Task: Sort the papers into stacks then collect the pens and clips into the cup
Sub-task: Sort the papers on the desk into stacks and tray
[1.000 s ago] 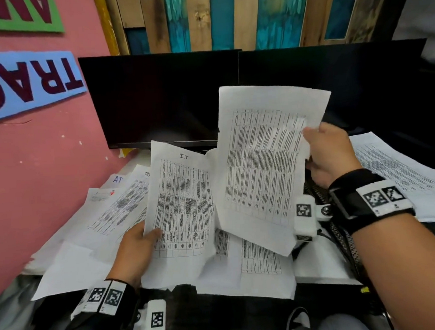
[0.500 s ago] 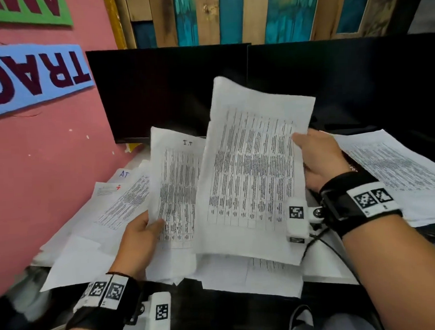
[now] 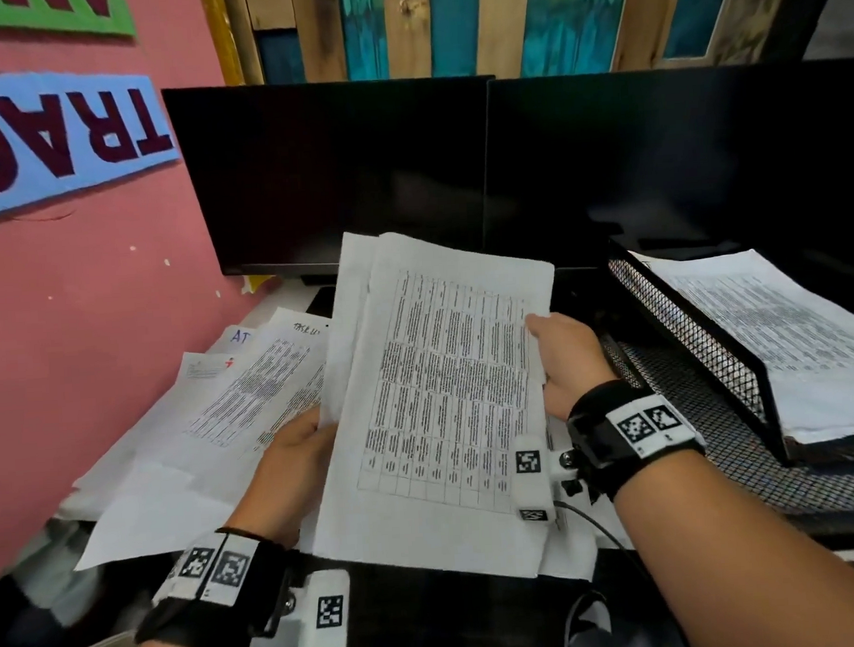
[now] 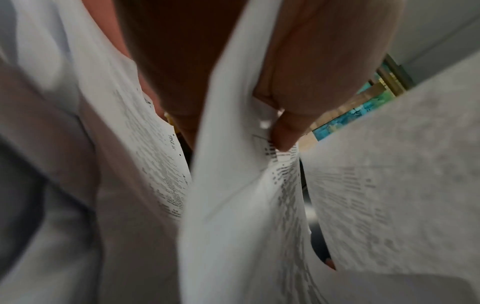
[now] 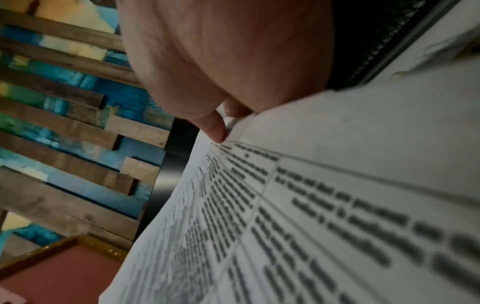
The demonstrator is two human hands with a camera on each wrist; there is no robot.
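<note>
While my right hand pinches the white printed table sheet and my left hand grips another behind it, both above the loose papers, I'm mid-sort. Next I'd square their edges; the black mesh tray looks the likely stack.

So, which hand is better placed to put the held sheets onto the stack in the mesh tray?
The right hand, probably. It pinches the right edge of the held sheets, next to the mesh tray and its stack. The left hand holds their far side.

blue wall sign: "TRAC" (upside down) | loose sheet: "AT" in blue pen
</note>
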